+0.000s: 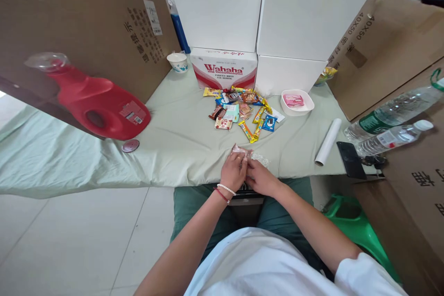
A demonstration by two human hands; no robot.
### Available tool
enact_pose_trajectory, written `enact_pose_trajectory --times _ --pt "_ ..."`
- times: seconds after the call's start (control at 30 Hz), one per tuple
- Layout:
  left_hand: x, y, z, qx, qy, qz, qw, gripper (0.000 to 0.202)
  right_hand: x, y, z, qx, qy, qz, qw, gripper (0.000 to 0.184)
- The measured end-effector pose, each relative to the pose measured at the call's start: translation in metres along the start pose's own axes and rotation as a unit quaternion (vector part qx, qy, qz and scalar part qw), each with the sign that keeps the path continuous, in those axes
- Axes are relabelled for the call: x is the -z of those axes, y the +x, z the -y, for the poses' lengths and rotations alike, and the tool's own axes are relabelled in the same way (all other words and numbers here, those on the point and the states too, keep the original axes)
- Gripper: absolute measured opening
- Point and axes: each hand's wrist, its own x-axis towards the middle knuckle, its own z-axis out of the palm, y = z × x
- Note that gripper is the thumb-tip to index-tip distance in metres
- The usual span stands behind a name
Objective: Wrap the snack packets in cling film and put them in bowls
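Note:
At the table's front edge, my left hand point(233, 169) lies over a small pinkish snack packet point(239, 149) in shiny clear wrapping, its fingers pressed together on it. Right beside it, my right hand point(259, 176) has curled fingers meeting the same packet from the right; its fingertips are partly hidden by the left hand. Crinkled clear plastic point(261, 159) sits just beyond the right knuckles. Farther up the cloth is a loose pile of wrapped snacks point(231, 112), with a yellow snack bar point(247, 132) and a blue packet point(269, 123) at its near side.
White boxes point(294, 23) and a Wahaha carton point(225, 69) wall off the back. A white dish point(297, 107) holds a pink packet. Left stands a red jug point(100, 106); right lie a white roll point(328, 142), a phone point(350, 159) and water bottles point(391, 139).

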Motion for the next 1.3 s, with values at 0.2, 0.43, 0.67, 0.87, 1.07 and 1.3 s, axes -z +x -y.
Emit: enact_pose_trajectory --times 0.2,0.43,0.67,0.87,1.07,1.3 --pt "-0.019 -0.024 0.0 -0.043 0.087 0.001 0.995 0.069 0.016 -0.021 -0.011 -0.238 -0.122 -0.189 0.945 0.035" --pt "-0.024 -0.033 -0.007 -0.025 0.128 0.028 0.991 0.069 0.032 -0.001 -0.005 -0.279 -0.018 -0.149 0.949 0.017" --pt "-0.011 -0.031 0.0 -0.037 0.08 0.064 0.994 0.058 0.015 0.093 0.016 -0.229 -0.067 -0.012 0.971 0.017" --pt "0.032 -0.049 0.042 0.002 0.069 -0.099 0.993 0.036 -0.018 0.095 0.029 -0.214 -0.198 0.004 0.957 0.041" --pt "0.047 -0.026 0.098 0.104 0.113 -0.178 0.972 0.021 -0.024 0.086 0.04 -0.229 -0.239 -0.02 0.943 0.045" --pt "0.035 -0.015 0.108 0.047 0.182 -0.166 0.968 0.025 0.054 0.056 0.006 -0.229 -0.149 -0.106 0.956 0.032"
